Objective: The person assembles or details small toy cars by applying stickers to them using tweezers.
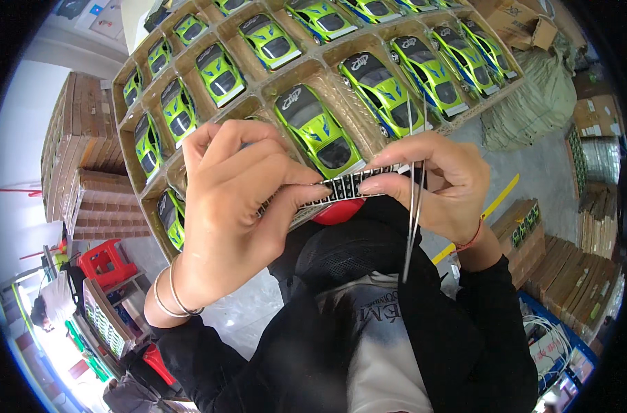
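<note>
A narrow strip of black-and-white stickers point(345, 187) is stretched between my two hands, in front of my chest. My left hand point(234, 196) pinches its left part between thumb and fingers. Its right end is pinched by my right hand point(445, 186), which also keeps a pair of metal tweezers point(411, 237) among the fingers, tips pointing down toward me. Just beyond the strip, a green toy car point(316, 131) with a dark hood lies in a brown moulded tray point(256, 89). Many similar cars fill the other compartments. My left hand hides some of the nearer compartments.
Below the strip shows part of a red rounded thing point(339, 212). Stacked cardboard point(86, 138) stands at left, near a red plastic stool point(107, 265). At right are a pale sack point(534, 103), a yellow strap point(500, 198) and cardboard boxes point(561, 275).
</note>
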{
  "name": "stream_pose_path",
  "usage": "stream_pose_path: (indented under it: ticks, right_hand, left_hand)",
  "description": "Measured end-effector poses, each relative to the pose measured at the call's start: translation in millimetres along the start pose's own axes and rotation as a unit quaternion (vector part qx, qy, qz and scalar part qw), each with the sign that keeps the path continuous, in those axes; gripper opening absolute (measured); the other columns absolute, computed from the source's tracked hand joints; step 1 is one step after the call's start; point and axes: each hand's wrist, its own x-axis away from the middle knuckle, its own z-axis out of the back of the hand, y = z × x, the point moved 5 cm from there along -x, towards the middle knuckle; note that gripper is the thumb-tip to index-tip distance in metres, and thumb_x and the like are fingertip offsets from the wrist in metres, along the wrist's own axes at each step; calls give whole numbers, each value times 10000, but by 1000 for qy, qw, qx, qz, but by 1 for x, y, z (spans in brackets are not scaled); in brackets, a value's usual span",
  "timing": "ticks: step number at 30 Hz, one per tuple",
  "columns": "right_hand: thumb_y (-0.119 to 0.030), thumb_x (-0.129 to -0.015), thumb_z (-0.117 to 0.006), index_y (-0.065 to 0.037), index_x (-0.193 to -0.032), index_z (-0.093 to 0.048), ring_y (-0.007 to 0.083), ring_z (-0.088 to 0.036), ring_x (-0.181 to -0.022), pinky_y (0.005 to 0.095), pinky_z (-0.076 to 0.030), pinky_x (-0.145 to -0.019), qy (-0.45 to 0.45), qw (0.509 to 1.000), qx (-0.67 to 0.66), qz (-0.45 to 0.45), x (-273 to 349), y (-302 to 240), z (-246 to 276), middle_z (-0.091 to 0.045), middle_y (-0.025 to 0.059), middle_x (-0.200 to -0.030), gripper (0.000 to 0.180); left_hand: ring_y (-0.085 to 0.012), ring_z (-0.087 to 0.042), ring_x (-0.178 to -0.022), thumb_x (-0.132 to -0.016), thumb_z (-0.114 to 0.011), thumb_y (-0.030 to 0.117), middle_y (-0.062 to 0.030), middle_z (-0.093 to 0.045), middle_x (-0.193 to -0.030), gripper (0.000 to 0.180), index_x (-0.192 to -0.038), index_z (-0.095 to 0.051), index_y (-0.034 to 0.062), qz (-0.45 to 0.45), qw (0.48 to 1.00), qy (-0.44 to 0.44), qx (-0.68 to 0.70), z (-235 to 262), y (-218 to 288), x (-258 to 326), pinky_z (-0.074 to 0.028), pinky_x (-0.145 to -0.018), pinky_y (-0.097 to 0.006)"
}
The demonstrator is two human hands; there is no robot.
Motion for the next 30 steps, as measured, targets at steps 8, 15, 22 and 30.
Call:
stream_pose_path:
  ticks: [8, 15, 22, 30]
  right_hand:
    - [-66, -800, -791, -18, -960, -686, 100, -719, -719, 216, -512, -596, 21, 998, 42, 37, 2, -5, 5, -744, 75, -818, 198]
    - [61, -839, -722, 77, -1036, -624, 191, -722, -862, 265, -573, -748, -66, 996, -21, -52, 0, 2, 3, -715, 154, -946, 221]
    - [-104, -963, -630, 51, -1048, -600, 208, -718, -891, 303, -575, -802, 96, 989, -115, -5, -8, 12, 16, -718, 174, -975, 179]
    - [-273, -1059, -448, 50, -1058, -571, 255, -690, -980, 369, -553, -898, 56, 964, -235, -115, -1, 20, 19, -682, 222, -1051, 346]
  left_hand:
    - [-183, -585, -815, -718, -783, 41, 2, -605, -724, 119, -784, -704, 101, 14, 997, -14, 79, -7, -3, -7, -312, -852, -352]
    - [-197, -584, -812, -723, -787, 54, -2, -630, -735, 114, -797, -711, 96, 29, 995, -33, 87, -9, -6, -10, -340, -845, -337]
    - [-245, -586, -827, -738, -740, 21, -53, -647, -808, 110, -829, -710, 73, -47, 996, -81, -1, -8, -15, -30, -383, -823, -350]
    - [-239, -569, -952, -729, -725, 27, -33, -614, -891, 213, -912, -740, 136, -207, 941, -235, -125, -34, -15, -80, -384, -857, -389]
